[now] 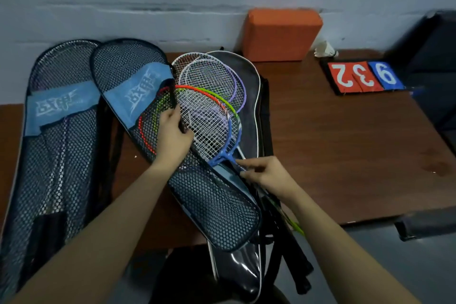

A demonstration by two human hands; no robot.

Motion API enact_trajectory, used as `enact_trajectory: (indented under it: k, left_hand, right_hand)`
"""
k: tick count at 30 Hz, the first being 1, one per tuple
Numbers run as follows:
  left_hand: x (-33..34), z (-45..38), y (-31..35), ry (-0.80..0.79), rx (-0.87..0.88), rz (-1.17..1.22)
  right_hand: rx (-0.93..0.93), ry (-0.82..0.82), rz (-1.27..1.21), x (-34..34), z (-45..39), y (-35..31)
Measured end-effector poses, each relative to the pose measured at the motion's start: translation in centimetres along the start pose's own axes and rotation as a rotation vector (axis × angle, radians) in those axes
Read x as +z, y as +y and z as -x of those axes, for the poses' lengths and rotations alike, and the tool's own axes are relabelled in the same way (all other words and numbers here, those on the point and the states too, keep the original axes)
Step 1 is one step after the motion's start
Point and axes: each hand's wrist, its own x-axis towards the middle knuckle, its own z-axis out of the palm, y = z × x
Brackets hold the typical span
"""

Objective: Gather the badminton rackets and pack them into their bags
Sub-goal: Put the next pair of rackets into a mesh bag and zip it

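the left hand (172,131) pinches the dark edge of the open mouth of a mesh racket bag (138,96), fingers curled around the rim beside the blue label band. an orange-and-green racket (197,90) lies with its head partly inside that mouth, its frame showing red through the mesh. the right hand (265,175) holds the thin shaft just below the throat of a blue racket (228,140), fingertips closed on it; whether it also catches a second shaft is hard to tell. the blue racket's head overlaps the orange-and-green one. behind them, two purple rackets (237,86) and a white racket (187,59) rest stacked on a dark zip bag (249,69) with white piping, which runs off the near edge of the brown table (333,143). a second mesh bag (56,131) lies at the left, already holding rackets. farther back stand an orange block (281,32), a shuttlecock (324,50) and a flip scoreboard (362,76).
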Motion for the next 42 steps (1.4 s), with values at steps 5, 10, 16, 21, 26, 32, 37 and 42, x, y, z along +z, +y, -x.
enact_trajectory:
  k: [5, 10, 16, 21, 26, 32, 37, 42]
  left_hand:
    - [-0.8, 0.5, 0.1, -0.022, -0.014, 0.004]
    - [-3.2, 1.0, -1.5, -0.080, 0.031, 0.071]
    - [-6.5, 1.0, -4.1, -0.069, 0.127, 0.028]
    - [-7.5, 0.3, -5.7, -0.107, 0.154, 0.016]
    - [-9.6, -0.7, -6.8, -0.106, 0.078, 0.118]
    - [-11.4, -2.1, -9.1, -0.031, 0.140, 0.041]
    - [-10.7, -1.6, -7.5, -0.070, 0.191, 0.237]
    - [-13.2, -2.4, -5.8, -0.106, 0.120, 0.500]
  right_hand:
    - [-0.033, -0.077, -0.030, 2.1, -1.5, -1.1]
    - [-0.052, -0.088, -0.087, 4.7, -4.3, -3.9]
    - [-0.006, 0.038, -0.186, 8.6, -7.3, -6.9]
    - [0.005, 0.108, -0.191, 10.5, -9.9, -9.3]
    - [-0.017, 0.201, -0.106, 12.8, -10.9, -10.1]
    - [0.010, 0.266, -0.099, 13.5, -9.4, -10.5]
    - [-0.009, 0.276, -0.140, 15.2, -9.2, -11.9]
    - [0.013, 0.288, -0.154, 15.1, -8.8, -10.8]
